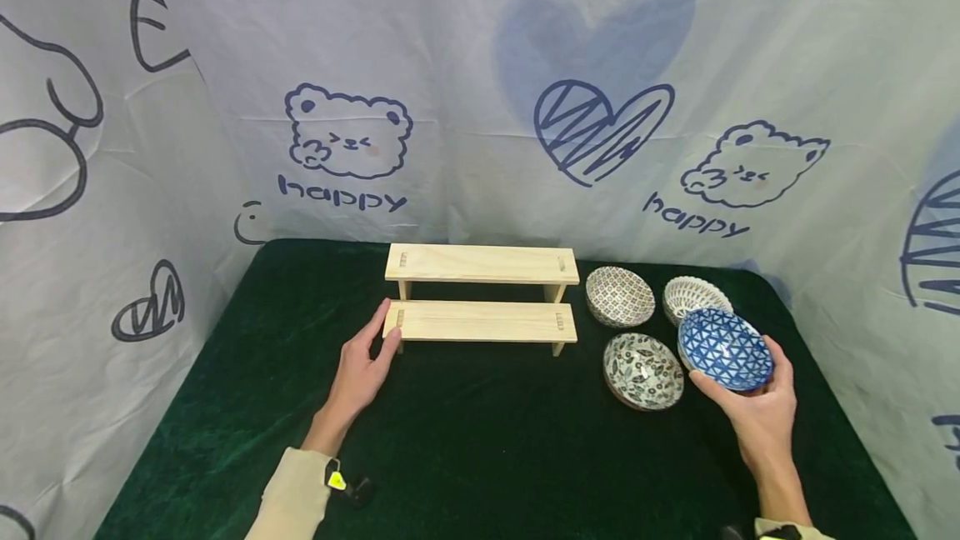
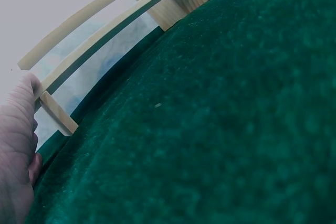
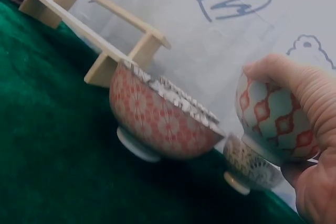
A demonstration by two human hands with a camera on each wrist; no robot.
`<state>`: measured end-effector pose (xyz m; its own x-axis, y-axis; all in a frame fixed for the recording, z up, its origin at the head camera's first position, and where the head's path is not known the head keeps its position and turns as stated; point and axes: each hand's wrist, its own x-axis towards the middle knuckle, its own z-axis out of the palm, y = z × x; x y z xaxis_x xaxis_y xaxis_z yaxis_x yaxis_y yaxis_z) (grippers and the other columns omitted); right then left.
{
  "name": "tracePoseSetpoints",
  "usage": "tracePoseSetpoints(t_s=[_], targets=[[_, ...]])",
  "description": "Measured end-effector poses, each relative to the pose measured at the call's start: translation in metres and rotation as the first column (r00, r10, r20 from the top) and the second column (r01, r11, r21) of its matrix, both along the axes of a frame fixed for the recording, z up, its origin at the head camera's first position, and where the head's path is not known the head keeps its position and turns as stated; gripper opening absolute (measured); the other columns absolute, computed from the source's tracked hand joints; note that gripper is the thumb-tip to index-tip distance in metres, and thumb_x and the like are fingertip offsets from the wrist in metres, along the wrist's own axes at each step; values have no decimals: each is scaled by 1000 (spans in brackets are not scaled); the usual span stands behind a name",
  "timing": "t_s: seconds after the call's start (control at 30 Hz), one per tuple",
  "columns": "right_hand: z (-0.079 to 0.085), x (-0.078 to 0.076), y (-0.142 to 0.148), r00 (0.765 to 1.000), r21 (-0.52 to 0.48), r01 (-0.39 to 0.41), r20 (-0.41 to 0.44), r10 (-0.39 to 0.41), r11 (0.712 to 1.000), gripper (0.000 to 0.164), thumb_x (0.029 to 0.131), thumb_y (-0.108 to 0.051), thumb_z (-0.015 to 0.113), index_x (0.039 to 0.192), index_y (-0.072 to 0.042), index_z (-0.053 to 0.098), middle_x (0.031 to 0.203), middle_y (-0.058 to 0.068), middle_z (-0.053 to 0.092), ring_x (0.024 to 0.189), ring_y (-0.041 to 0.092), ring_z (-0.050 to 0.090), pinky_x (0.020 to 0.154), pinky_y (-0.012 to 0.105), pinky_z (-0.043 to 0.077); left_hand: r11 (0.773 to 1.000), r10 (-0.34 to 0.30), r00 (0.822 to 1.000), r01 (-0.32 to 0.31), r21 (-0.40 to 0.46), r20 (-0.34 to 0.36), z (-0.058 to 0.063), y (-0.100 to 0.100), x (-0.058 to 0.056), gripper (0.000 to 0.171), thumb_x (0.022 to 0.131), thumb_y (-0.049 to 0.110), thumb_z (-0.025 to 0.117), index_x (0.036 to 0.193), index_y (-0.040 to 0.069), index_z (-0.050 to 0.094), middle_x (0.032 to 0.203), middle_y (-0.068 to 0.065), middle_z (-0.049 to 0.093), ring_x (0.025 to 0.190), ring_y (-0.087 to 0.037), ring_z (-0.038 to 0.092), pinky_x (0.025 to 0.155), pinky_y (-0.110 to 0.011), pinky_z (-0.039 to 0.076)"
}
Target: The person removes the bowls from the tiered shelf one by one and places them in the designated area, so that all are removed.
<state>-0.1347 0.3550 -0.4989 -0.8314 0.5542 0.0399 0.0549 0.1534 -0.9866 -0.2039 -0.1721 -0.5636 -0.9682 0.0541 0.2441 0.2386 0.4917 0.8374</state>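
A two-tier pale wooden stand (image 1: 480,321) is at the middle of the table. My left hand (image 1: 362,369) holds the left end of its lower board, thumb at the front and a finger at the back edge. On the right, my right hand (image 1: 765,415) grips a bowl (image 1: 724,348) by its rim, tilted and raised above the cloth. Its inside is blue with white triangles; the right wrist view shows red diamond shapes outside. Next to it sits a floral bowl (image 1: 643,371), red-patterned outside (image 3: 163,121). A white ribbed bowl (image 1: 693,294) is partly hidden behind the held one.
Another bowl (image 1: 619,297) with a small brown lattice pattern stands right of the wooden stand. Dark green cloth (image 1: 480,448) covers the table. A pale printed curtain (image 1: 465,90) hangs behind and along the sides.
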Motion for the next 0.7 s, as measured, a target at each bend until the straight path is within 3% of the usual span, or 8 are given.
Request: tracePoseSetpoints(t_s=[0.13,0.27,0.4,0.7], targets=[[-7,4,7,998,20,49,37,-49,999,110,76,0,92,162,-29,29,165,8,31,145,25,37,107,14,44,1000,1,1000,-1,4,-4,1,-1,-1,64,110,38,53,164,10,34,169,-5,34,155,-27,34,125,-55,29],[-14,8,12,990,57,87,107,-93,995,111,78,-6,92,164,-29,26,168,8,28,148,26,33,121,31,37,1000,7,1000,-7,-1,-6,1,-1,-1,64,110,38,54,164,11,34,168,-4,34,154,-27,35,124,-55,29],[-22,12,18,979,93,105,163,-119,990,111,80,-13,92,165,-28,22,170,9,25,151,28,31,125,44,32,1000,5,1000,-5,-4,-9,0,0,0,64,109,39,55,164,10,34,168,-5,35,154,-28,36,124,-56,30],[-43,12,24,971,97,124,194,-141,988,115,79,-18,94,166,-29,20,171,11,23,153,32,27,127,47,27,1000,6,1000,-6,2,-4,0,0,0,64,109,40,54,164,11,35,168,-4,35,154,-26,36,124,-55,30]])
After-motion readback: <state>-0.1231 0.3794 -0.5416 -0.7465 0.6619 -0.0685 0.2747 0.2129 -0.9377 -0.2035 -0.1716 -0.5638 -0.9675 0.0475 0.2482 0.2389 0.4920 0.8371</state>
